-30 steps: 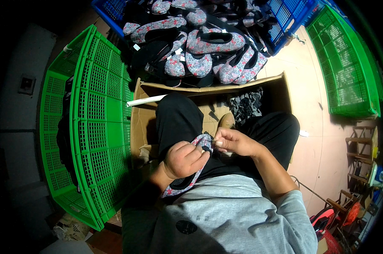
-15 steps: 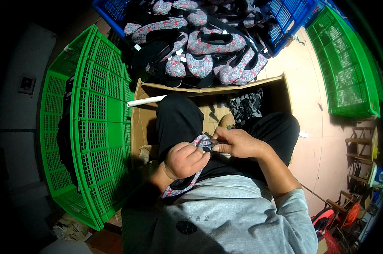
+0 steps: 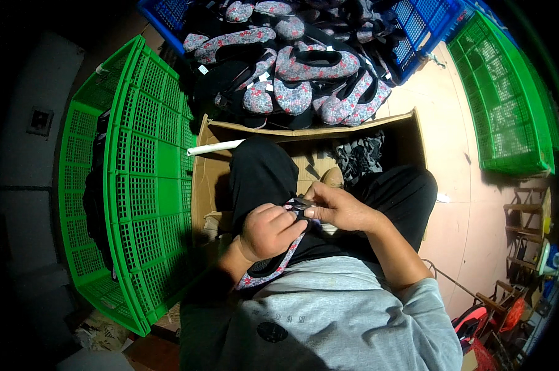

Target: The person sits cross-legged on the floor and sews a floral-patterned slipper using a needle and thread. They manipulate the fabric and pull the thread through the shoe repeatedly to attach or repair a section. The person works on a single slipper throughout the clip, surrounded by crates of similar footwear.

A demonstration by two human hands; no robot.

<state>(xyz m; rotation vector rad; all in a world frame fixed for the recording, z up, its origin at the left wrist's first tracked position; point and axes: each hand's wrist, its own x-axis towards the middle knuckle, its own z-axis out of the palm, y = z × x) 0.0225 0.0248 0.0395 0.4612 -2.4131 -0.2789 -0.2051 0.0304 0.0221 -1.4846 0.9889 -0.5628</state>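
Note:
On my lap lies a floral slip-on shoe (image 3: 284, 262), grey with red flowers and a dark inside. My left hand (image 3: 270, 232) is closed round its upper end and covers much of it. Fingers of my right hand (image 3: 341, 207) pinch at that same end, close against the left fingertips. A small dark thing (image 3: 299, 204) shows between the two hands; too little is visible to tell whether it is a tool or part of the shoe.
A cardboard box (image 3: 378, 123) with dark fabric scraps (image 3: 361, 157) stands round my legs. Beyond it similar floral shoes (image 3: 319, 65) are heaped in a blue crate (image 3: 418, 31). Green crates (image 3: 159, 185) stand left and far right. A white tube (image 3: 214, 148) crosses the box's left edge.
My right hand has shifted slightly left and down, and its fingers have closed in nearer the left hand. The left hand and shoe stay about where they were.

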